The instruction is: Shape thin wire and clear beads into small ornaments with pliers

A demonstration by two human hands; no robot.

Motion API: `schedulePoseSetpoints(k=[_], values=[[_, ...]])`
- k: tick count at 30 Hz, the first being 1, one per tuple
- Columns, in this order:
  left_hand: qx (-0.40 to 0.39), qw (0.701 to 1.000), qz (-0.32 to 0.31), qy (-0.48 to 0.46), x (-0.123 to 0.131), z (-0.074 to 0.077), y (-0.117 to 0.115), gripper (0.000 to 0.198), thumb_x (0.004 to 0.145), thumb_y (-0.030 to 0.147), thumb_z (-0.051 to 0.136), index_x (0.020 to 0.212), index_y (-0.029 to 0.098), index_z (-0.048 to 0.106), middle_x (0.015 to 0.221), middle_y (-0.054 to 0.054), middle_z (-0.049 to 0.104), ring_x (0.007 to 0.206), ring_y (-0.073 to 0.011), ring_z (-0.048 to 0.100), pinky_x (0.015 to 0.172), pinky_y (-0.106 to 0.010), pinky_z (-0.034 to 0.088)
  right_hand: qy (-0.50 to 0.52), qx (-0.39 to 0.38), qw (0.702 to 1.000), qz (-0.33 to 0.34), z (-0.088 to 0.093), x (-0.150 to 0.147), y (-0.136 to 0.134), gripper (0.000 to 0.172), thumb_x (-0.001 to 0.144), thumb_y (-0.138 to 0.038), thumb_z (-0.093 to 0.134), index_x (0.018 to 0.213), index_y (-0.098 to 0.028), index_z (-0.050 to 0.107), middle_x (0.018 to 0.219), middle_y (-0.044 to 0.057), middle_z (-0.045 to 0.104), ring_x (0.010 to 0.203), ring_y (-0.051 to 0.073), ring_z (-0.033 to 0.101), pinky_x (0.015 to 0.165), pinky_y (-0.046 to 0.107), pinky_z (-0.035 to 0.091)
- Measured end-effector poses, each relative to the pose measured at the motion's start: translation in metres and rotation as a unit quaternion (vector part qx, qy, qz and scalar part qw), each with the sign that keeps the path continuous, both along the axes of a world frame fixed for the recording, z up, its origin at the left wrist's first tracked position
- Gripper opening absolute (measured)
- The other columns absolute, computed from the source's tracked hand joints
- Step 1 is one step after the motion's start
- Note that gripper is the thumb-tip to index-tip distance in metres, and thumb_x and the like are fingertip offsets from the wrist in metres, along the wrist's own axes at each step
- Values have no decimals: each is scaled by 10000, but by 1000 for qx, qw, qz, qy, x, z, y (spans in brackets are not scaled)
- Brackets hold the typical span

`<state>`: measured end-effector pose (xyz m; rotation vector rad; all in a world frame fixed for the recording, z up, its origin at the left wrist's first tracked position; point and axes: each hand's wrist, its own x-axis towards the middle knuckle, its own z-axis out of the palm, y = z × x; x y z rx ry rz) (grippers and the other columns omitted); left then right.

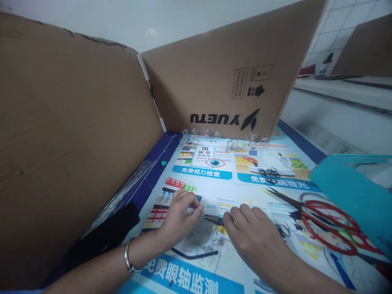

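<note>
My left hand (pixel 183 214), with a silver bangle at the wrist, is closed in a pinch between thumb and fingertips. A tiny shiny bit shows at its fingertips, too small to name. My right hand (pixel 254 228) wraps round a pair of pliers (pixel 214 219), whose narrow dark jaws point left at the pinched fingertips. Whether the jaws touch the bit I cannot tell. The handles are hidden in my palm. Below the jaws, a tangle of clear and thin glinting pieces (pixel 211 245) lies on the printed sheet (pixel 245 196).
Red-handled scissors (pixel 288 200) lie to the right, beside a teal container (pixel 343 183). Dark rings (pixel 269 173) sit further back. Cardboard panels (pixel 208 90) wall off the back and left. Thin wires (pixel 125 190) and a black object (pixel 114 228) lie along the left edge.
</note>
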<state>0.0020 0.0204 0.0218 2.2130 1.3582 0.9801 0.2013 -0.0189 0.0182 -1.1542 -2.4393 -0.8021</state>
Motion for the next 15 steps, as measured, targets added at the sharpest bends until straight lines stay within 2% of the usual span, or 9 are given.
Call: schedulePoseSetpoints(k=[5,15], values=[[-53,998,31,3,2,0,0,139,742,167,558,619,172,495,660,7,552,750,-175,507,722,-301,374,-6,2,1000,6,0,-1,0,129,717,-104,512,805,-147,595,708,54,503,656,210,414,583,351,266],[-88,995,24,-35,0,-2,4,139,742,180,532,613,175,478,642,13,545,685,-149,507,638,-256,382,-1,-12,1000,7,-5,1,0,130,711,-95,538,822,-151,576,707,46,516,659,192,416,582,332,257]])
